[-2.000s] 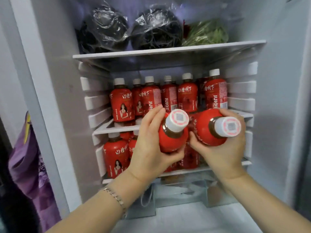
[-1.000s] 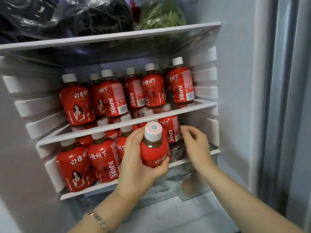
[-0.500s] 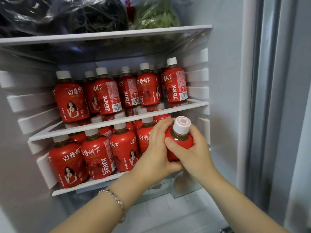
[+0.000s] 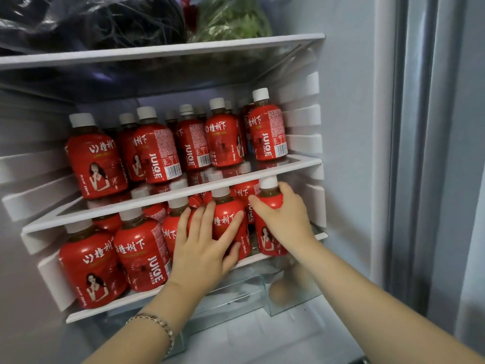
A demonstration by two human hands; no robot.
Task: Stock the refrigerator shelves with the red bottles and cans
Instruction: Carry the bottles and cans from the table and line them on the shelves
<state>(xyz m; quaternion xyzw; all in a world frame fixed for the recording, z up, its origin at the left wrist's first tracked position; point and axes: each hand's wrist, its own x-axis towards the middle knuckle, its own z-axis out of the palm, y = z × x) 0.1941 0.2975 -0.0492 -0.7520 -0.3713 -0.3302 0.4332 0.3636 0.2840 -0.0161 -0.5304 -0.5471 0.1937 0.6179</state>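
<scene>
1. Right hand: fingers curled round the end bottle, upright at the right end of the lower shelf
2. Left hand: fingers straight, spread, pressing flat on the neighbouring bottle
3. Upper shelf: rows of red bottles, upright, white caps
4. Top shelf: bagged greens
</scene>
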